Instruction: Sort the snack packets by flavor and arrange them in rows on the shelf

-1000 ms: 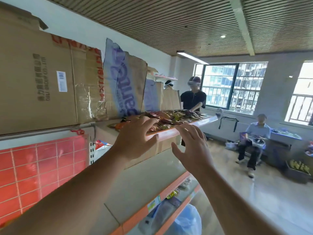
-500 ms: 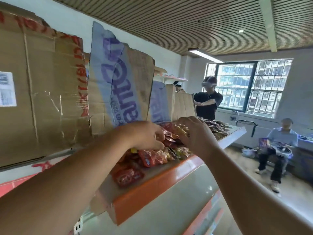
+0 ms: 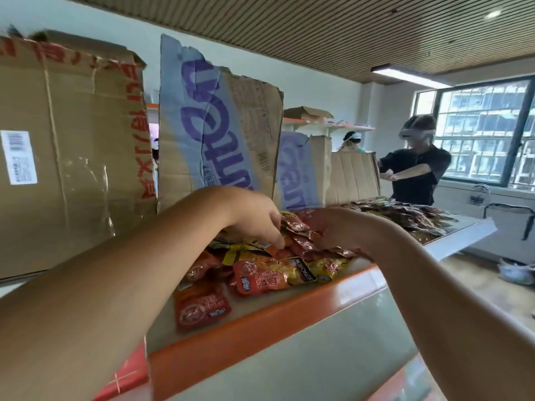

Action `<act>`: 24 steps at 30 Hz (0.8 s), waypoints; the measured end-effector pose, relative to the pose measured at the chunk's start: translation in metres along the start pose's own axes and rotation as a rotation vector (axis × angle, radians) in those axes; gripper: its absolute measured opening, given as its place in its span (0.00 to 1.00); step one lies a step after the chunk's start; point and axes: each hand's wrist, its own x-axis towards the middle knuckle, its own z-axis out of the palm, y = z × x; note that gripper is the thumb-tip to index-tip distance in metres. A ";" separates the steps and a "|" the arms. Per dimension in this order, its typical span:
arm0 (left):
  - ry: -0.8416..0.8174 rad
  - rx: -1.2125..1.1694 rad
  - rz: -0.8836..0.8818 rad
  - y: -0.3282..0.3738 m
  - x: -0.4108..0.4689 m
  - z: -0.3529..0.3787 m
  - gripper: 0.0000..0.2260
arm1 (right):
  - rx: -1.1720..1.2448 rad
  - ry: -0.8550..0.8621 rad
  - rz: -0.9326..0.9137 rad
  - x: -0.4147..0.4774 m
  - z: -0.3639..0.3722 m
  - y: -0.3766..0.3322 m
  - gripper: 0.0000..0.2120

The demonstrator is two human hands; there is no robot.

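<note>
A loose heap of snack packets (image 3: 269, 273), mostly red and orange with some yellow, lies on the top shelf (image 3: 260, 328), which has an orange front lip. One red packet (image 3: 202, 309) lies apart at the near end. Darker packets (image 3: 405, 212) cover the shelf's far end. My left hand (image 3: 257, 218) reaches into the heap with fingers curled down onto the packets. My right hand (image 3: 338, 227) is cupped around a bunch of red packets (image 3: 301, 233) in the heap's middle. The fingertips of both hands are buried among the packets.
Tall flattened cardboard boxes (image 3: 220, 131) stand upright along the back of the shelf. A person in a black shirt wearing a headset (image 3: 414, 169) stands at the shelf's far end by a window (image 3: 477, 134). Lower shelves show beneath the orange lip.
The view has closed in on the shelf. Both hands moved from in front of the shelf edge up into the packet heap, and the right hand has curled around red packets.
</note>
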 end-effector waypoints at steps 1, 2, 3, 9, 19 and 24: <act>-0.093 0.015 -0.034 0.005 -0.004 -0.001 0.17 | -0.017 -0.017 -0.022 0.004 -0.001 0.003 0.20; -0.172 0.032 -0.075 0.011 -0.008 -0.001 0.19 | -0.036 -0.031 -0.045 0.007 -0.002 0.007 0.22; -0.223 0.059 -0.118 0.018 -0.012 0.000 0.22 | -0.051 -0.039 -0.058 0.010 -0.001 0.013 0.23; -0.136 0.117 -0.299 0.052 -0.033 0.027 0.30 | -0.053 0.036 -0.168 0.030 0.009 0.045 0.11; 0.288 -0.145 -0.474 0.070 -0.047 0.046 0.09 | 0.434 0.385 -0.354 0.042 0.005 0.076 0.12; 0.481 -0.346 -0.551 0.052 -0.054 0.049 0.11 | 0.689 0.286 -0.331 0.044 0.013 0.053 0.11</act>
